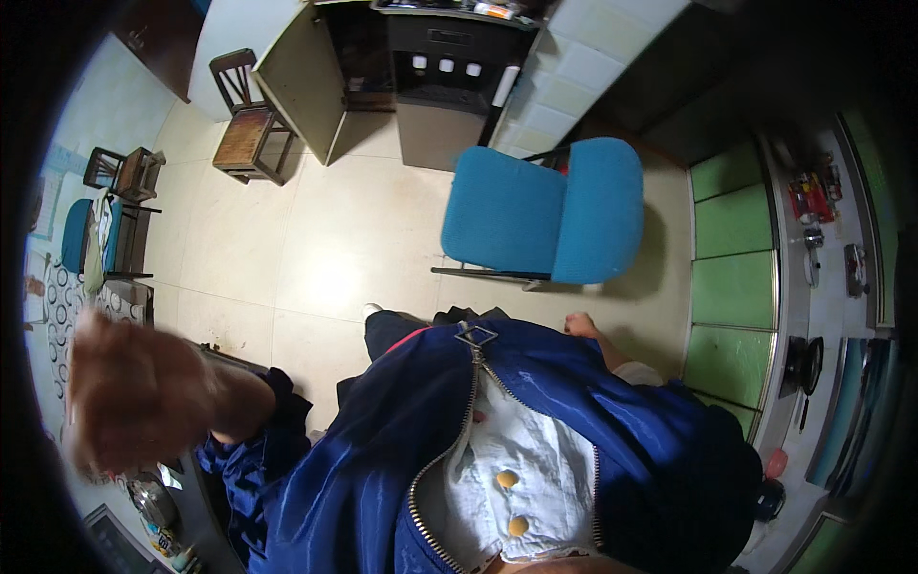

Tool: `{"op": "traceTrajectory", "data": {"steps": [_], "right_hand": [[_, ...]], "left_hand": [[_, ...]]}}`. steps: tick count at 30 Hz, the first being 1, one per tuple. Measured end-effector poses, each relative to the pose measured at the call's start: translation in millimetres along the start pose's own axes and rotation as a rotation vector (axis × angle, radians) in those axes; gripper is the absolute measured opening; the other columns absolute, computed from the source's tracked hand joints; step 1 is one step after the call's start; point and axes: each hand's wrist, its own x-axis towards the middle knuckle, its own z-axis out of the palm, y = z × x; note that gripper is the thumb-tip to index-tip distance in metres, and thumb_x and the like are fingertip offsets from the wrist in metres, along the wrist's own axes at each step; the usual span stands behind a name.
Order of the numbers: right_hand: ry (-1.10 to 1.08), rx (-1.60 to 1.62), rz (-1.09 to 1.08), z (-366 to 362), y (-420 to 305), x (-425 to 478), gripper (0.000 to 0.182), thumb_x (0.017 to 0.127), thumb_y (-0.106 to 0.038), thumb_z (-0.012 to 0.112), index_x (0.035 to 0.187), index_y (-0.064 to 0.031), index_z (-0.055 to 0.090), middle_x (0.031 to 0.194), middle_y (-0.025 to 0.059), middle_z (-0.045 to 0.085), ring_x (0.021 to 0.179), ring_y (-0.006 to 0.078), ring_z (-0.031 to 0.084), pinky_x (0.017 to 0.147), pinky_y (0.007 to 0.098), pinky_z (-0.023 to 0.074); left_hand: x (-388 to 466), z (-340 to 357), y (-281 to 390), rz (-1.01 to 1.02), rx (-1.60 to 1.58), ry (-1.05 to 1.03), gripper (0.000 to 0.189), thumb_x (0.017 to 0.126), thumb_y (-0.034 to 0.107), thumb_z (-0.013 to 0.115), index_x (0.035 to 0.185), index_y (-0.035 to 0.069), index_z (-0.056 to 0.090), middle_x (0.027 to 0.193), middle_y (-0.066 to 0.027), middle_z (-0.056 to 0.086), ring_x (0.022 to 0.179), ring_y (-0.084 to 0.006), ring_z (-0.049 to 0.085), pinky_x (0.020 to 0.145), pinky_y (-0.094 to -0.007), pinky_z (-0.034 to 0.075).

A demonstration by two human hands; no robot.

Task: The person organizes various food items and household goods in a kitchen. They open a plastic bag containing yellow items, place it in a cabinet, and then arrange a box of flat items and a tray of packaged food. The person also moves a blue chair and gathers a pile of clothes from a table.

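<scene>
My left hand [136, 398] is raised at the left, large and blurred by motion. Whether its fingers hold anything cannot be made out. Low beside my body hangs my right hand [579, 324], small in view, its fingers curled with nothing visible in them. I wear a blue jacket [358, 459], its zip partly undone over a white top [495, 438] with yellow buttons. In front of me stands a chair with a blue padded seat [505, 208] and blue backrest [602, 208]. My right hand is apart from it, below the backrest.
A cabinet door [305, 79] stands ajar beside a dark appliance [445, 93]. A wooden chair [247, 136] stands near that door. Green-fronted cabinets [733, 287] line the right, with a pan [812, 364] above. A patterned cloth [64, 316] lies at far left.
</scene>
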Motion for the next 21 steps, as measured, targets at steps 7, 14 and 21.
{"op": "traceTrajectory", "data": {"steps": [7, 14, 21], "right_hand": [[0.067, -0.006, 0.18, 133, -323, 135, 0.032, 0.073, -0.002, 0.052, 0.105, -0.0035, 0.052, 0.061, 0.0075, 0.052, 0.042, 0.0139, 0.047, 0.034, 0.0267, 0.035], [-0.279, -0.097, -0.364, 253, -536, 188, 0.034, 0.078, -0.013, 0.055, 0.11, -0.0033, 0.052, 0.073, 0.0052, 0.059, 0.061, 0.0117, 0.056, 0.05, 0.0256, 0.0444], [-0.323, -0.266, -0.13, 263, -585, 251, 0.035, 0.074, -0.004, 0.054, 0.109, -0.0001, 0.052, 0.062, 0.008, 0.055, 0.047, 0.0131, 0.051, 0.041, 0.0258, 0.0397]], "left_hand": [[34, -64, 24, 0.34, 0.537, -0.15, 0.028, 0.089, 0.025, 0.028, 0.084, 0.012, 0.052, 0.063, -0.0078, 0.052, 0.072, -0.0141, 0.057, 0.09, -0.0339, 0.037], [37, -145, -9, 0.302, 0.683, -0.131, 0.012, 0.086, 0.013, 0.039, 0.083, 0.013, 0.051, 0.057, -0.0055, 0.045, 0.062, -0.0113, 0.05, 0.092, -0.031, 0.032], [33, -229, -30, 0.212, 0.835, -0.093, 0.017, 0.089, 0.014, 0.035, 0.094, 0.016, 0.052, 0.06, -0.0001, 0.04, 0.061, -0.0069, 0.046, 0.09, -0.0295, 0.03]]}}
